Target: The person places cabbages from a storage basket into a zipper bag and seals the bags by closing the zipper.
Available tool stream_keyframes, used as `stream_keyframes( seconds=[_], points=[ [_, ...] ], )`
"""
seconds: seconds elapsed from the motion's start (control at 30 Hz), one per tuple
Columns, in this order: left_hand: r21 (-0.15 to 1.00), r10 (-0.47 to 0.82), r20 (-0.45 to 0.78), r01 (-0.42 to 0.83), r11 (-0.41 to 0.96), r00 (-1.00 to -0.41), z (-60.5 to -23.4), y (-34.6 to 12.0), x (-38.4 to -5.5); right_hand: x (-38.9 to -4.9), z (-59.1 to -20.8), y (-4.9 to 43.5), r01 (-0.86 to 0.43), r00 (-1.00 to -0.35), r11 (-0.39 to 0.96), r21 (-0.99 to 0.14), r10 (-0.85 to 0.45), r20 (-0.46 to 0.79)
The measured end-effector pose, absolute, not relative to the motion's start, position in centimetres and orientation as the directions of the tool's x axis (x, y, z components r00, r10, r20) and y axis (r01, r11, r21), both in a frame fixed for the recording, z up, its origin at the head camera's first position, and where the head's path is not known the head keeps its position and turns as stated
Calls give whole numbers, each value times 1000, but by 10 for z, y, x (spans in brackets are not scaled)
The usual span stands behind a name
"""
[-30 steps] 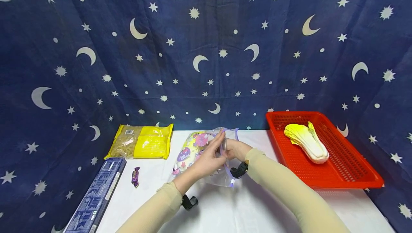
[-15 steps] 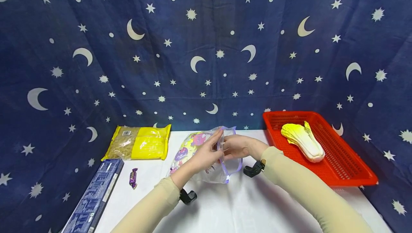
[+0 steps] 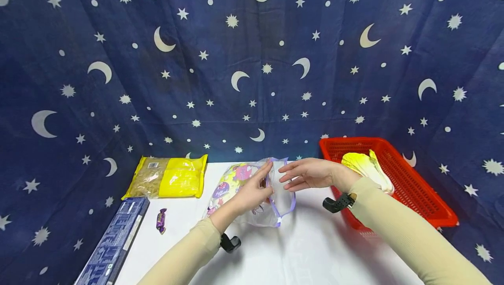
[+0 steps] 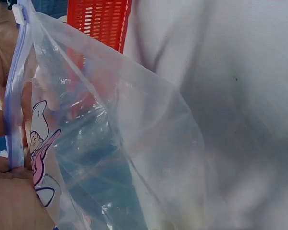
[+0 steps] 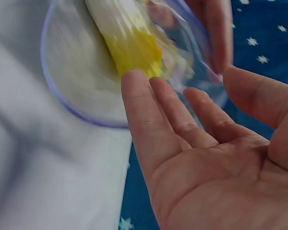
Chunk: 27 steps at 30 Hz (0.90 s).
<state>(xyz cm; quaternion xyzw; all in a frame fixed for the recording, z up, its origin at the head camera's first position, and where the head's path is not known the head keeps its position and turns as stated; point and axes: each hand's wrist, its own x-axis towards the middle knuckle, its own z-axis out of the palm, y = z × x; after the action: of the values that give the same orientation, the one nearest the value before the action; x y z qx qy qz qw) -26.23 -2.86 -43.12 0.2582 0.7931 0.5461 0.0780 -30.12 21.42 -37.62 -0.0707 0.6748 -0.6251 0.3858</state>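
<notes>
A clear zip bag (image 3: 232, 184) with a pink and yellow cartoon print lies at the middle of the table. Its purple-edged mouth (image 4: 14, 96) gapes toward the right. My left hand (image 3: 252, 193) pinches the rim between thumb and fingers. Just outside the mouth hovers my right hand (image 3: 315, 173), palm up in its wrist view, fingers loosely extended and holding nothing. Inside the bag, the right wrist view shows a white and yellow thing (image 5: 129, 43) resembling a Chinese cabbage. The print hides most of it in the head view.
A red plastic basket (image 3: 425, 193) with a Chinese cabbage (image 3: 366, 167) stands at the right, partly behind my right forearm. At the left lie a yellow packet (image 3: 183, 175), a long blue box (image 3: 114, 241) and a purple wrapped candy (image 3: 161, 220). A starry curtain (image 3: 220, 79) closes the back.
My right hand has drawn out of the bag's mouth and moved right, its fingers spreading. The left hand keeps its hold on the rim, and the mouth has widened.
</notes>
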Motion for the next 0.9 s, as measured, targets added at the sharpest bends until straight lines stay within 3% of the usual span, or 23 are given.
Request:
stream_keyframes(
  seconds=[0.4,0.67,0.9],
  points=[
    [956,525,143,254,146,-839,-438,-27,-260,-287,-354,294,226,-842,147,-963,-467,-269],
    [957,521,143,251,144,-841,-438,-29,-259,-278,-348,346,131,-906,224,-966,-369,-208],
    [954,525,142,258,154,-839,-438,-28,-258,-277,-355,379,135,-952,332,-934,-219,-215]
  ],
)
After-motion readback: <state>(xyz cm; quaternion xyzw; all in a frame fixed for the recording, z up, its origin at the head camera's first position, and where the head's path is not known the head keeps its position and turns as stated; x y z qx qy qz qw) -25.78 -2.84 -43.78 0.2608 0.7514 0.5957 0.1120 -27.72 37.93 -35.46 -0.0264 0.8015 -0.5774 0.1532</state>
